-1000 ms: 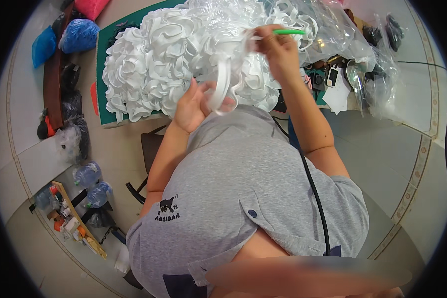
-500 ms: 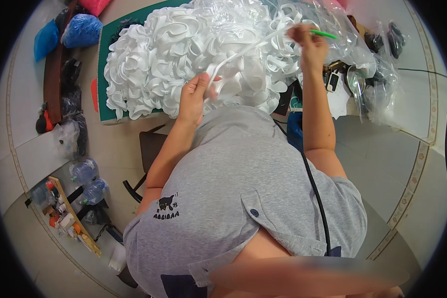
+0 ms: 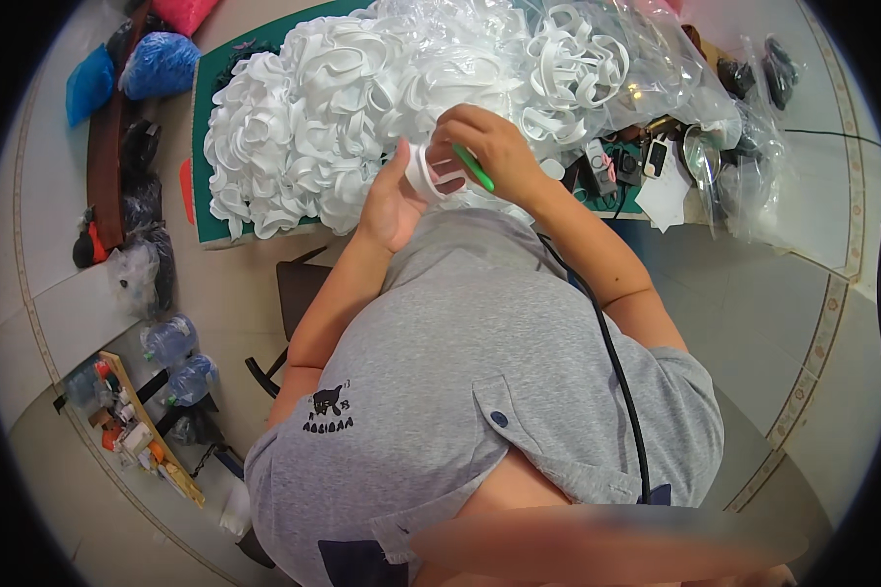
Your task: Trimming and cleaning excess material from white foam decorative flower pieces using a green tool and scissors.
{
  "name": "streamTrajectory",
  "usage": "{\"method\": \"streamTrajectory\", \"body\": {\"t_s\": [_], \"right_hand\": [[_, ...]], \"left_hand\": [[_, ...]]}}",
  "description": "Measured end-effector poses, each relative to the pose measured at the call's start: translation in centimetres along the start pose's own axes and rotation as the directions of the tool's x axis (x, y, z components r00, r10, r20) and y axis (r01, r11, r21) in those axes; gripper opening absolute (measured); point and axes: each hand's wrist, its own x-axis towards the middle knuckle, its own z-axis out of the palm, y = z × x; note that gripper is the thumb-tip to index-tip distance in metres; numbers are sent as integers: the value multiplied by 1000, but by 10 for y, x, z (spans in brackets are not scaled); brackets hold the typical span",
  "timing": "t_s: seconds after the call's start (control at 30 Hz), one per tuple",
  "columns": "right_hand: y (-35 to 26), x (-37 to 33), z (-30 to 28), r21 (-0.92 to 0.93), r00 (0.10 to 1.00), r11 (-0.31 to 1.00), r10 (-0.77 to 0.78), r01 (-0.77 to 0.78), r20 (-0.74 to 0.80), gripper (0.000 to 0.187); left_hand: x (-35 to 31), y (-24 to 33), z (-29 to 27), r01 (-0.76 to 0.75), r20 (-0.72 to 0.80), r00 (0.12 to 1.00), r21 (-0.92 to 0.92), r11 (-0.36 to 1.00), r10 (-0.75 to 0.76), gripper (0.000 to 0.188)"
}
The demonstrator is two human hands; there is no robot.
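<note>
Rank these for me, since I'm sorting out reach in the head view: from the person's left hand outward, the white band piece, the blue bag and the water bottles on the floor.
1. White band piece: held in the left hand, just right of its palm.
2. Blue bag: far up and left, beyond the green mat.
3. Water bottles: down left on the floor; roughly as far as the bag, too close to call.

Both forearms raised, elbows bent, hands meeting in front of chest. Left hand [image 3: 394,201] palm open toward body, thumb up, fingers curled at tips. Right hand [image 3: 485,147] above and just beside it, knuckles up, fingers pinched closed, wrist bent down. Hands nearly touching.
</note>
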Motion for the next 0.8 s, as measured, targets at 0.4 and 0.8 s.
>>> {"method": "streamTrajectory", "body": {"t_s": [0.4,0.8], "right_hand": [[-3,-2,-12,261,955,954,207,-148,-214,12],[-21,-6,7,352,922,860,386,-370,27,17]], "left_hand": [[4,2,-38,-303,-86,945,126,945,315,31],[4,-9,-16,-355,-122,910,264,897,396,25]]}}
